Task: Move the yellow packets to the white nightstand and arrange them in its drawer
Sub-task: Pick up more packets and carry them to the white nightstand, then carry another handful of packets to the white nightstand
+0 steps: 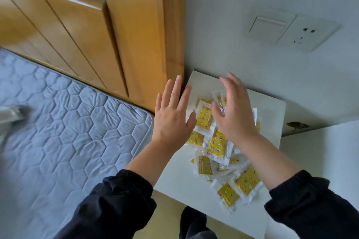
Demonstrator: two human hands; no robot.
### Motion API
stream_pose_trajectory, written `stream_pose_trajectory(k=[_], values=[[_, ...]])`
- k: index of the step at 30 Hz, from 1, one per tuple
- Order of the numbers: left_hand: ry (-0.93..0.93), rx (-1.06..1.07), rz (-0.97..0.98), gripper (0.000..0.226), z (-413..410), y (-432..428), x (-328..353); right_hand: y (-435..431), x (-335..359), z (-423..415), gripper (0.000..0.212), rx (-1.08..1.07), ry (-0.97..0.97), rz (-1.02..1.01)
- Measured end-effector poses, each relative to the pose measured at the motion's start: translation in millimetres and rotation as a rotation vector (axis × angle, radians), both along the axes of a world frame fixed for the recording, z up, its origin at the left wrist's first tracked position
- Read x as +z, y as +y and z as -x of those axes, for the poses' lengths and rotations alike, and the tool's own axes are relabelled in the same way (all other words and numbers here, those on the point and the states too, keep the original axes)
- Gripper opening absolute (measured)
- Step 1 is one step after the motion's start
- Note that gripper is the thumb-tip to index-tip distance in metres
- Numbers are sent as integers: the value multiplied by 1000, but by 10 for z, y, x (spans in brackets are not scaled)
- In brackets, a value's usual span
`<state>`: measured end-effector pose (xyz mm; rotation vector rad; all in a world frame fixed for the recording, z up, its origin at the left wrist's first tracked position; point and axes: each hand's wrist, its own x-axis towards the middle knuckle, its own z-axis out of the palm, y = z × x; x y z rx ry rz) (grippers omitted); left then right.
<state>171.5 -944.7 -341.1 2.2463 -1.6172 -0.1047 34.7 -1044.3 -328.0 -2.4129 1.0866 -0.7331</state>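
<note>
Soft even daylight, slight motion blur

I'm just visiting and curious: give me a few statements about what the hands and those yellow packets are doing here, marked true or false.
1. The yellow packets lie scattered on the white nightstand. True.
2. The left hand grips a packet. False: its fingers are spread, holding nothing.
3. The right hand is open above the pile. True.
4. The packets sit on the mattress. False: none lie there.
</note>
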Motion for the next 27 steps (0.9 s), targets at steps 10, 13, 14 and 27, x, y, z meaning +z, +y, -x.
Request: stream_pose_trajectory(k=[10, 13, 14, 27], values=[[-163, 125, 188, 66, -641, 2226, 1138, 2092, 1194, -805, 56, 210, -93, 185], [-208, 230, 242, 66, -852, 3245, 1523, 3045, 1552, -1088, 55, 312, -120, 264], [-227, 273, 254, 66, -916, 3621, 1647, 3391, 1666, -1184, 55, 349, -134, 285], [-477, 876, 238, 69, -1669, 7686, 3035, 7022, 2986, -2678, 59, 800, -210, 455]])
